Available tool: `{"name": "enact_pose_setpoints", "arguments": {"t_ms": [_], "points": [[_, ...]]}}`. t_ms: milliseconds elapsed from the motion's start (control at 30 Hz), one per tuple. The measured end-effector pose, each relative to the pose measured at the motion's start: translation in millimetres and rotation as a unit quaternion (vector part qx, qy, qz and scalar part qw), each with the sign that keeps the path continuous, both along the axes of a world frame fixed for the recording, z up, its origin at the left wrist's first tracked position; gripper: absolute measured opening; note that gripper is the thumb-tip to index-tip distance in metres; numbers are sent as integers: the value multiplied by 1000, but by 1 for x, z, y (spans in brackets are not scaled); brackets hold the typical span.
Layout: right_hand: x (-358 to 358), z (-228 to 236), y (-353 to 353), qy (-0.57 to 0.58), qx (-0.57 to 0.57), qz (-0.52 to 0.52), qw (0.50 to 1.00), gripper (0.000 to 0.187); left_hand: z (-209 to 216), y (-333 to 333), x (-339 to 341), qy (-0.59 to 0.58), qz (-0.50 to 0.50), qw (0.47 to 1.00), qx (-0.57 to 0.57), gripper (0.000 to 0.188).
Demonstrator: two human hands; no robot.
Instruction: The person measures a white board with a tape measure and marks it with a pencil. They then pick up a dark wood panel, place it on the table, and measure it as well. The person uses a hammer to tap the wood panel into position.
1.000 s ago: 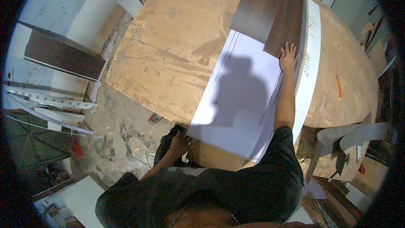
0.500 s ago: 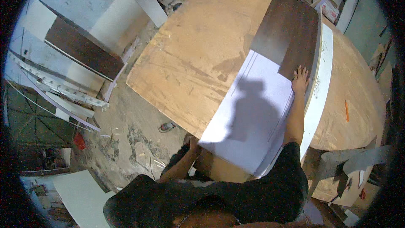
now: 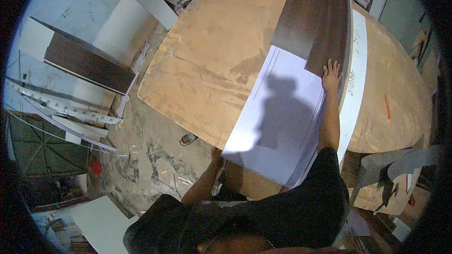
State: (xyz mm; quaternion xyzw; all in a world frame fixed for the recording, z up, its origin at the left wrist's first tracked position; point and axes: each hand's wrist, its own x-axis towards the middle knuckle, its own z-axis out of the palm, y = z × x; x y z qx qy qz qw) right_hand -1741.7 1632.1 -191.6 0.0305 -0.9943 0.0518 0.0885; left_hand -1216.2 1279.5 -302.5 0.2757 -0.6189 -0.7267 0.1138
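Right hand rests flat, fingers spread, on the dark panel, which overlaps the white sheet on the plywood table. Left hand is at the sheet's near corner; its grip cannot be told. Risk: the sheet overhangs the table edge; uneven pressure could let it slide off.

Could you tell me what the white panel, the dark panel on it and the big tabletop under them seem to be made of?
White panel: probably laminated board; its smooth, even face takes a sharp shadow. Dark panel: seemingly wood-look laminate or veneer, brown with a dull sheen and faint streaks; the right hand rests at its near edge. Tabletop: likely raw plywood, tan, matte, stained and scuffed.
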Motion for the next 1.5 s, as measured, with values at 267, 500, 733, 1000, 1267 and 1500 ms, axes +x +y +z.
{"name": "enact_pose_setpoints", "arguments": {"t_ms": [267,500,733,1000,1267,1500], "points": [[-5,4,-5,9,-14,3,1000,54,-22,-23,-16,-86,17,971,221,55],[2,9,-6,-13,13,-4,1000,53,32,-47,8,-105,-91,984,112,39],[3,9,-10,-5,-22,-2,1000,53,39,-114,98,-386,-195,894,-122,55],[2,10,-6,-3,-24,-4,1000,54,40,-96,155,-497,-165,851,-42,46],[2,11,-1,1,-41,-7,999,55,114,-106,88,-409,-17,849,-335,38],[6,16,-13,-49,-34,-20,998,54,165,-189,-30,-142,237,902,-331,39]]}}
